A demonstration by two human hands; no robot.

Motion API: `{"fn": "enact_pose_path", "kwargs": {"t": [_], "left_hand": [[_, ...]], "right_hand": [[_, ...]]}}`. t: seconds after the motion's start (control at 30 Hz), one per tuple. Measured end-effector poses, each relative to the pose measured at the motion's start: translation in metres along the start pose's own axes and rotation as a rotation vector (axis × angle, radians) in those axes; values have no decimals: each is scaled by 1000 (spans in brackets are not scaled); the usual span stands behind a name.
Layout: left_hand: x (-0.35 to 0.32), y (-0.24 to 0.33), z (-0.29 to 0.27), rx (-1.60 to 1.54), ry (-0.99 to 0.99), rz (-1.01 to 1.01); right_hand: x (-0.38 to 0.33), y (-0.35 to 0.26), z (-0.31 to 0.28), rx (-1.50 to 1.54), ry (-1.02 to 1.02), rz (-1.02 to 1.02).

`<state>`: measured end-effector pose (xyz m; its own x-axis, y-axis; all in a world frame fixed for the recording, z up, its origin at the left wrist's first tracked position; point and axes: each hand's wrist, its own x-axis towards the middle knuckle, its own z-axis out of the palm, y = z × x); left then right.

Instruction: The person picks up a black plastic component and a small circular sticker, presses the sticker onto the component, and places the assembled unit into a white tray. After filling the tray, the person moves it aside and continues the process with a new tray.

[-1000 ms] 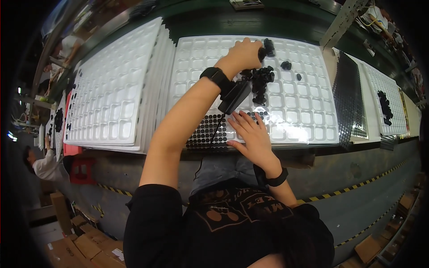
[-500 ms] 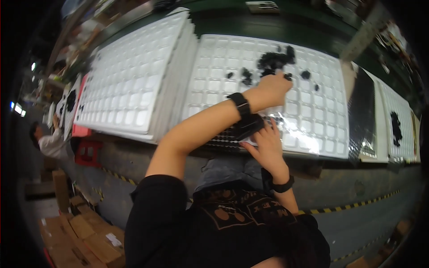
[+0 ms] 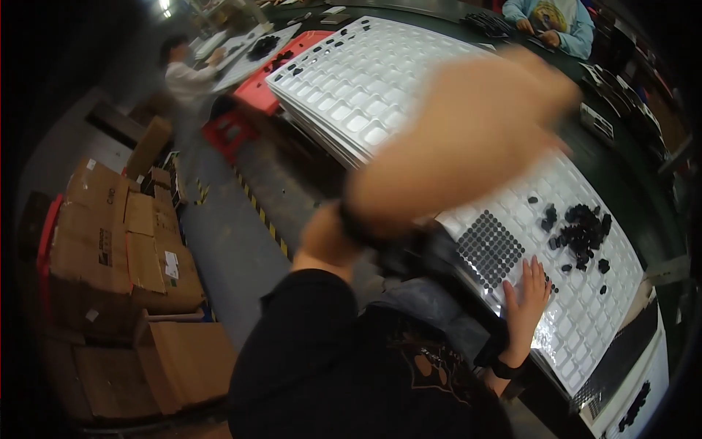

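The white compartmented tray [image 3: 585, 322] lies flat on the desk [image 3: 643, 183], a block of its pockets already filled with small black parts [image 3: 490, 245] just left of the right hand [image 3: 528, 296], whose grip is spread, fingers flat on the tray, apparently to steady it. A loose heap of black parts [image 3: 578, 230] sits above that hand within easy reach. The left hand [image 3: 541, 80] sweeps high across the view, too blurred to tell its grip; further tray stacks [image 3: 365, 88] lie beyond, cardboard boxes [image 3: 117, 241] on the floor.
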<state>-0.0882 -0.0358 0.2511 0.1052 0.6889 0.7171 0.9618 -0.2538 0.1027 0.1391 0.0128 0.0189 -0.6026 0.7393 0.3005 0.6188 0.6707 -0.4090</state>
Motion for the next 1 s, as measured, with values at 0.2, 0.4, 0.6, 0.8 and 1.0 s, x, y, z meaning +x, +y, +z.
{"fn": "enact_pose_path", "kwargs": {"t": [0.2, 0.4, 0.6, 0.8, 1.0], "left_hand": [[-40, -209, -118, 427, -244, -603], [-138, -390, -105, 548, -372, -736], [-154, -409, -67, 407, -373, -718], [-114, -425, -71, 132, -359, -886], [-105, -436, -55, -17, -592, -916]], "right_hand": [[8, -2, 0, 43, -19, 50], [10, -6, -2, 38, -48, 71], [12, -9, -4, 29, -79, 125], [15, -8, -3, 34, -78, 141], [18, -16, -4, 65, -81, 182]]}}
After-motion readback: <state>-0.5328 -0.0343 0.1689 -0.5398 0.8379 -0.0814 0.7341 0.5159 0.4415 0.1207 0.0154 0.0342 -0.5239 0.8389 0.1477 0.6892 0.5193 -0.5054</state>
